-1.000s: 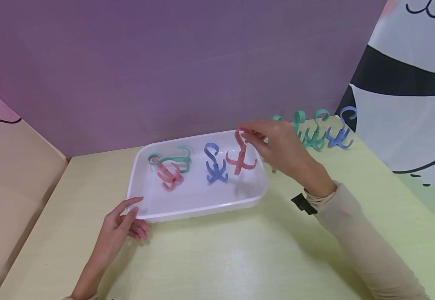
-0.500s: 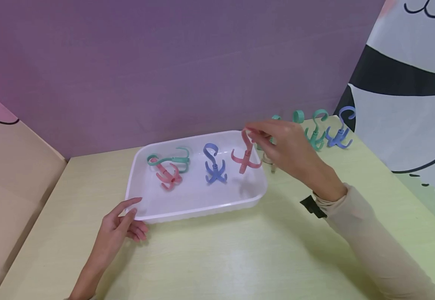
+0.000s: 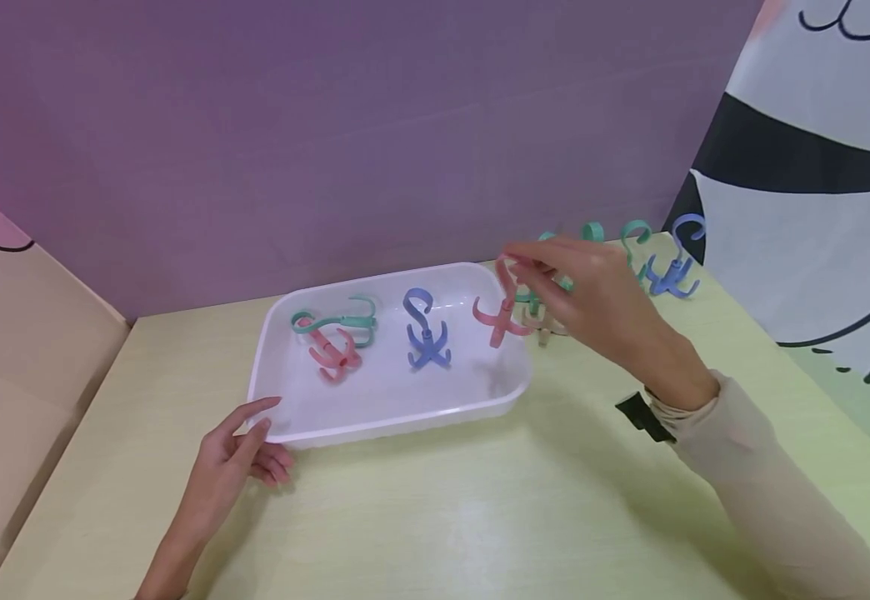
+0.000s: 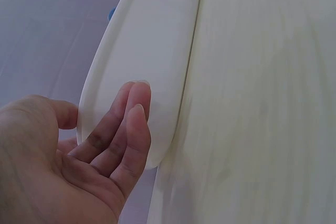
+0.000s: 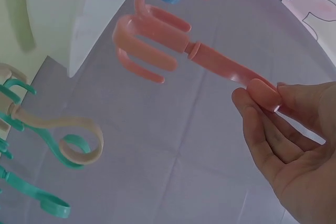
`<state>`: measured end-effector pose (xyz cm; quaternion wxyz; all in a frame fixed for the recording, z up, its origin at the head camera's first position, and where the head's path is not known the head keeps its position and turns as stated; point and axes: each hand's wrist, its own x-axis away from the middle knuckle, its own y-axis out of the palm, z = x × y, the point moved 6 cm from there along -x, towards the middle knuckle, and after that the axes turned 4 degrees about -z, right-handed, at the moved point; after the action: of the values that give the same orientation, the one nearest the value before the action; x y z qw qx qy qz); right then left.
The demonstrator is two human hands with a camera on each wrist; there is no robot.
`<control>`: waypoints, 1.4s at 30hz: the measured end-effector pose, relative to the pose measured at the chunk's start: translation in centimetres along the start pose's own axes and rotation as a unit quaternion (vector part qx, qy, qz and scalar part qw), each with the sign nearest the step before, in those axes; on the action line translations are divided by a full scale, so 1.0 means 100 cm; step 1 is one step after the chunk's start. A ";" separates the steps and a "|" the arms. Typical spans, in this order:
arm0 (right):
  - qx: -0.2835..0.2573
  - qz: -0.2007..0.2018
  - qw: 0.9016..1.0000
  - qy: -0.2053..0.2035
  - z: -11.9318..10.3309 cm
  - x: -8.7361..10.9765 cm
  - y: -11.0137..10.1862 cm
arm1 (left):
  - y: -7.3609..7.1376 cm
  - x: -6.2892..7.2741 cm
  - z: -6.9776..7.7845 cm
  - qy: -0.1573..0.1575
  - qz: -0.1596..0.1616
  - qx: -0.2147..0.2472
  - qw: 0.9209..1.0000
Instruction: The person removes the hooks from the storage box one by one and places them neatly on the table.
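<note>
My right hand (image 3: 600, 296) pinches a pink multi-prong hanging hook (image 5: 157, 35) by its curled top, and the prongs hang over the right end of the white plastic tray (image 3: 390, 423). Lying in the tray are a blue hook (image 3: 428, 346), a green hook (image 3: 356, 321) and another pink hook (image 3: 337, 358), the last two overlapping at the left. With thumb and fingers my left hand (image 3: 228, 462) grips the tray's near-left corner, fingertips against its outer wall in the left wrist view.
Right of the tray, partly behind my right hand, stand several green hooks (image 3: 636, 237), a beige hook (image 5: 89, 129) and a blue hook (image 3: 673, 271) on the pale wooden table (image 3: 435, 517). A purple backdrop (image 3: 330, 150) rises behind, with a cartoon-printed panel (image 3: 817, 242) on the right.
My right hand has moved right with the pink hook, from above the tray's inside to its right rim. The left hand keeps its grip on the tray's corner.
</note>
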<state>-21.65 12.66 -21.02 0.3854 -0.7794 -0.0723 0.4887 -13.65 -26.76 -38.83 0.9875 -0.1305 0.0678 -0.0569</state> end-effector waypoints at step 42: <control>0.083 0.029 0.989 0.115 0.089 0.037 -0.053 | 0.000 -0.001 0.000 0.009 0.001 0.002 1.000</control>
<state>-25.64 22.85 -22.05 0.4398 -0.7976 0.0359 0.4112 -13.71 -26.77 -38.86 0.9872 -0.1275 0.0769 -0.0568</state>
